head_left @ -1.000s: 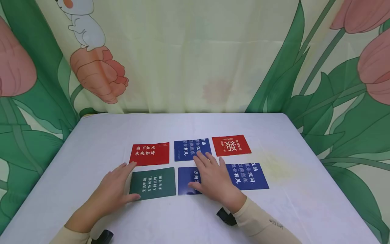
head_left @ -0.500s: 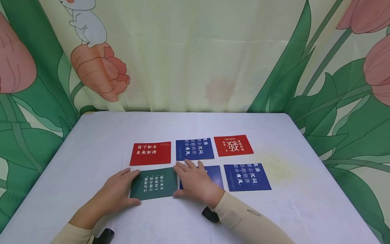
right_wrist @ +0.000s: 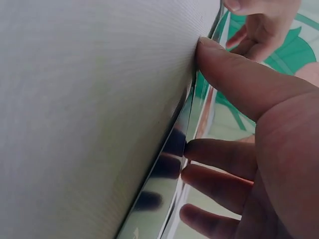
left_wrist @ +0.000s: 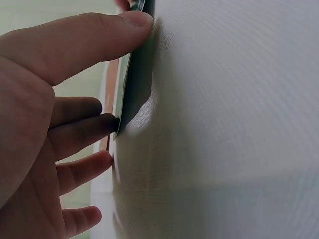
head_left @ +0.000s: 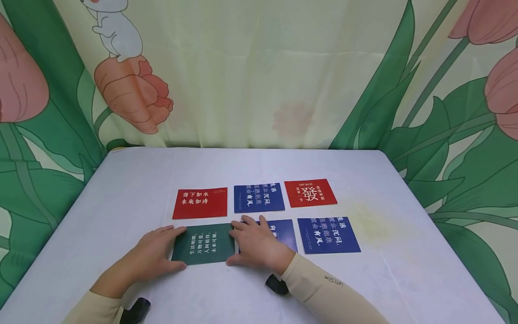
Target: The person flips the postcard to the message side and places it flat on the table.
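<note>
A green card (head_left: pixel 204 245) with white writing lies at the front left of the group. My left hand (head_left: pixel 143 258) touches its left side, thumb at the near corner and fingertips at the far one. At its right side rests my right hand (head_left: pixel 261 245), fingers fairly straight, its thumb by the near right corner. This hand partly covers a blue card (head_left: pixel 287 231). In the left wrist view, the thumb (left_wrist: pixel 137 20) lies against the card's edge. The right wrist view has the right thumb (right_wrist: pixel 212 47) at a card edge, with fingers spread beside the cards.
Behind, in a row, lie a red card (head_left: pixel 200 209), a blue card (head_left: pixel 259 204) and another red card (head_left: pixel 310 198). One more blue card (head_left: pixel 328 240) is at the front right. The white-covered table (head_left: pixel 384 288) ends at a printed curtain (head_left: pixel 251 81).
My right hand has moved left from over the blue cards to the green card's right side. The left hand stays near its left side. The view has shifted slightly.
</note>
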`<act>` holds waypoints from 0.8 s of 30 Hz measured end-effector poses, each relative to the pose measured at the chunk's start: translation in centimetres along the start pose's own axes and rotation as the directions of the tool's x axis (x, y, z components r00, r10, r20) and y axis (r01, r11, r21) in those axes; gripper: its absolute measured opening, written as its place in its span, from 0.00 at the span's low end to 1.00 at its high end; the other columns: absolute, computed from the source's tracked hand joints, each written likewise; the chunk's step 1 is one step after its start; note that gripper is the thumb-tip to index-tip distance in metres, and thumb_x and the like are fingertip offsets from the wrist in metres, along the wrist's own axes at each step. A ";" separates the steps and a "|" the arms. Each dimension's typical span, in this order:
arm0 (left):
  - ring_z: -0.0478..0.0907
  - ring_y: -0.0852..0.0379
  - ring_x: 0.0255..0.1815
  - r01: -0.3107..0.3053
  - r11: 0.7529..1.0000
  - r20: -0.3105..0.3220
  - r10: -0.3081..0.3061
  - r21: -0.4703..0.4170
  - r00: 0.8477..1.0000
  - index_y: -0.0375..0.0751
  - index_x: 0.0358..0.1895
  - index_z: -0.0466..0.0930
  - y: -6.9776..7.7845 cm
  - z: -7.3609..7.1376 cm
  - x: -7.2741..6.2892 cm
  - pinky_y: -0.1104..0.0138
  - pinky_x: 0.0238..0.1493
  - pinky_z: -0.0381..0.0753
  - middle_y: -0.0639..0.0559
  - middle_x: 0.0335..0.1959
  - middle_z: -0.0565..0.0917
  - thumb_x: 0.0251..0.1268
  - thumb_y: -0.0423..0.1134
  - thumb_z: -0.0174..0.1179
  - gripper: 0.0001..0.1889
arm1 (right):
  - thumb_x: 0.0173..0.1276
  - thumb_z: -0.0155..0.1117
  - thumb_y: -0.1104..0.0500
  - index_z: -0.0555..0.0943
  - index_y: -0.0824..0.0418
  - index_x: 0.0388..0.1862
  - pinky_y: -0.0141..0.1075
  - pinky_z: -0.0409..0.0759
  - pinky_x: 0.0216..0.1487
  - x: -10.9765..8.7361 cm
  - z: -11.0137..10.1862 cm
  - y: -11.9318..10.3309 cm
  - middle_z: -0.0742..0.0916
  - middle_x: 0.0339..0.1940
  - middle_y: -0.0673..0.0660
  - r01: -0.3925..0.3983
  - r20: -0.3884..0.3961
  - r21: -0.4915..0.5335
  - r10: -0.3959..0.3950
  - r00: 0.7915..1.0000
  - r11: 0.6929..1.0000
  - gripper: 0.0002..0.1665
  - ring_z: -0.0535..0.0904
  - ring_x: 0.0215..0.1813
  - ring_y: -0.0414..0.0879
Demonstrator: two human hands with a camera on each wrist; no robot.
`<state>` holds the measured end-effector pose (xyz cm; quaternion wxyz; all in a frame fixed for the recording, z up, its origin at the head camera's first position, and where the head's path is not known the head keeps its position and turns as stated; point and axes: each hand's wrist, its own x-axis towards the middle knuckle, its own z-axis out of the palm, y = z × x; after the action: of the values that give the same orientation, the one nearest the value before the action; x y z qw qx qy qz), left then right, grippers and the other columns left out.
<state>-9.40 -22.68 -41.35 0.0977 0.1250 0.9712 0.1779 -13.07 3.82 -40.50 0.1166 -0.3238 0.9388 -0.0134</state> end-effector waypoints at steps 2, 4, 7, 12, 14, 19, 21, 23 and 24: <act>0.69 0.31 0.63 0.000 1.000 0.004 0.000 -0.006 1.000 0.35 0.67 0.73 -0.1 0.0 0.0 0.33 0.60 0.67 0.34 0.61 0.76 0.38 0.53 0.81 0.49 | 0.62 0.67 0.32 0.78 0.50 0.69 0.61 0.60 0.71 0.0 0.0 0.0 0.75 0.72 0.48 0.017 0.004 -0.011 -0.017 1.000 1.000 0.40 0.63 0.75 0.51; 0.70 0.31 0.63 -0.003 1.000 0.006 0.003 -0.010 1.000 0.35 0.67 0.73 -0.1 0.0 0.0 0.34 0.60 0.68 0.34 0.61 0.77 0.39 0.53 0.80 0.48 | 0.63 0.66 0.33 0.79 0.50 0.67 0.61 0.59 0.71 0.0 -0.1 0.0 0.76 0.71 0.48 0.030 0.006 -0.004 -0.030 1.000 1.000 0.38 0.63 0.75 0.50; 0.71 0.33 0.62 -0.004 1.000 0.005 0.004 -0.023 1.000 0.34 0.66 0.74 0.0 -0.1 -0.2 0.37 0.58 0.72 0.35 0.60 0.77 0.41 0.53 0.79 0.47 | 0.65 0.65 0.35 0.80 0.51 0.66 0.62 0.56 0.73 0.0 -0.2 0.0 0.77 0.70 0.48 0.047 0.001 0.015 -0.047 0.999 0.999 0.35 0.63 0.75 0.49; 0.73 0.36 0.59 0.016 0.998 -0.003 -0.016 -0.060 1.000 0.36 0.64 0.77 -0.1 -0.3 -0.6 0.42 0.53 0.79 0.38 0.58 0.79 0.46 0.53 0.77 0.41 | 0.68 0.62 0.39 0.75 0.52 0.70 0.65 0.48 0.73 -0.2 -0.3 -0.1 0.78 0.68 0.48 0.068 -0.008 0.061 -0.068 0.998 0.996 0.35 0.63 0.76 0.48; 0.74 0.37 0.58 0.033 0.997 0.000 -0.033 -0.073 0.999 0.37 0.62 0.79 -0.3 -0.4 -0.7 0.43 0.52 0.80 0.39 0.57 0.80 0.47 0.53 0.76 0.38 | 0.70 0.60 0.40 0.73 0.53 0.71 0.66 0.46 0.73 -0.3 -0.4 -0.1 0.79 0.68 0.48 0.077 -0.007 0.081 -0.076 0.997 0.994 0.35 0.64 0.75 0.48; 0.76 0.39 0.56 0.066 0.992 0.006 -0.066 -0.105 0.998 0.39 0.58 0.82 -0.5 -0.5 -0.8 0.44 0.51 0.81 0.41 0.54 0.82 0.53 0.52 0.73 0.31 | 0.75 0.53 0.45 0.71 0.54 0.73 0.63 0.50 0.74 -0.4 -0.4 0.1 0.82 0.64 0.50 0.113 -0.037 0.147 -0.109 0.993 0.983 0.31 0.72 0.69 0.47; 0.77 0.41 0.54 0.073 0.989 -0.001 -0.074 -0.126 0.997 0.40 0.57 0.83 -0.5 -0.6 -0.9 0.45 0.50 0.82 0.43 0.51 0.84 0.56 0.50 0.71 0.27 | 0.76 0.51 0.47 0.71 0.54 0.72 0.61 0.53 0.74 -0.4 -0.3 0.2 0.84 0.61 0.51 0.134 -0.066 0.162 -0.125 0.990 0.978 0.29 0.76 0.65 0.47; 0.78 0.43 0.52 0.073 0.987 -0.013 -0.076 -0.145 0.997 0.40 0.56 0.84 -0.5 -0.6 -0.9 0.47 0.48 0.82 0.45 0.49 0.85 0.59 0.49 0.69 0.24 | 0.77 0.50 0.50 0.71 0.55 0.71 0.59 0.57 0.73 -0.4 -0.3 0.3 0.85 0.57 0.51 0.154 -0.100 0.158 -0.139 0.985 0.975 0.26 0.79 0.61 0.46; 0.78 0.45 0.51 0.075 0.985 -0.019 -0.079 -0.152 0.997 0.39 0.56 0.84 -0.5 -0.6 -1.0 0.48 0.48 0.83 0.46 0.48 0.85 0.60 0.48 0.69 0.23 | 0.76 0.50 0.51 0.72 0.55 0.70 0.58 0.60 0.72 -0.3 -0.2 0.3 0.87 0.55 0.52 0.163 -0.119 0.146 -0.146 0.982 0.976 0.26 0.81 0.57 0.45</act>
<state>-8.74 -23.60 -40.86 0.1017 0.0772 0.9601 0.2488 -13.05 4.25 -40.25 0.0894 -0.3846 0.9118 -0.1127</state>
